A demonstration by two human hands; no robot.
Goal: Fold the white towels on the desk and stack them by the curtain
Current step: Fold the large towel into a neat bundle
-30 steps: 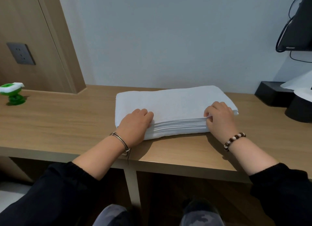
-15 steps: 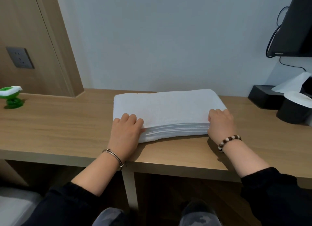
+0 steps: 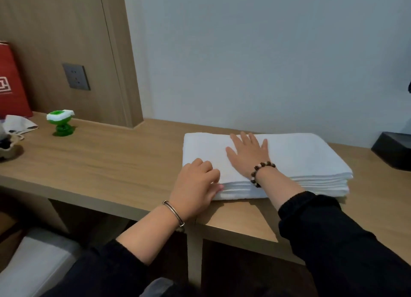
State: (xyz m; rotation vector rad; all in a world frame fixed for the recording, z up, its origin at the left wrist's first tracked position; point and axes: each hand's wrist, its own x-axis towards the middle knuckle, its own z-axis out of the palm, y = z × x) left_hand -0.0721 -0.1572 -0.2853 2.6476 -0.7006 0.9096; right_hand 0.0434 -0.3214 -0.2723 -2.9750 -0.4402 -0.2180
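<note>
Far left of the left hand, one red paper bag stands against the wood-panelled wall, with a crumpled pale cloth at its foot. Nearer the hand but well apart from it sits one small green-and-white plastic object on a round foot, below a grey square wall socket. From there to the left hand the matte, wood-grained desk gives a wide open stretch up to its straight front edge.

The left hand, a thin metal bangle at its wrist, curls its fingers over the near left corner of the towel stack and grips it, one fingertip pressed against the layered side. The stack is one soft, flat white rectangle, and the thin folds along its near edge are too fine to count. Just beyond the left hand lies the right hand, with a beaded bracelet at its wrist. It rests palm down on the stack's top, fingers straight and spread, holding nothing.

Right of that hand the towel top runs on uncovered. Then comes a strip of desk, then one black angular box.
</note>
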